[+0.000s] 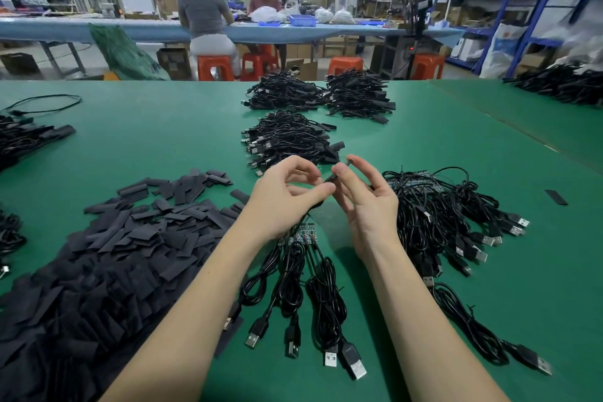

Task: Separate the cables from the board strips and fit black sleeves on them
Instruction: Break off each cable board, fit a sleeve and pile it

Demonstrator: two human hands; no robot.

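Centrally, both hands raised over green table [424,153]: left hand [284,202] with curled fingers pinching lower end of small black sleeve [331,178], right hand [365,202] pinching upper end, remaining fingers loosely spread. Beneath wrists, board strip [298,233] with cables [313,297] fanned toward lower centre. Loose sleeves pile [107,254] at lower left. Unprocessed bundle [450,215] at right; finished heaps [287,137] at upper centre.

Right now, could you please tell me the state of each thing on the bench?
Left hand: pinching the sleeve.
Right hand: pinching the same sleeve.
Black sleeve: held above the table.
Board strip: lying flat, cables attached.
Sleeve pile: loose, unused.
Finished bundles: stacked.
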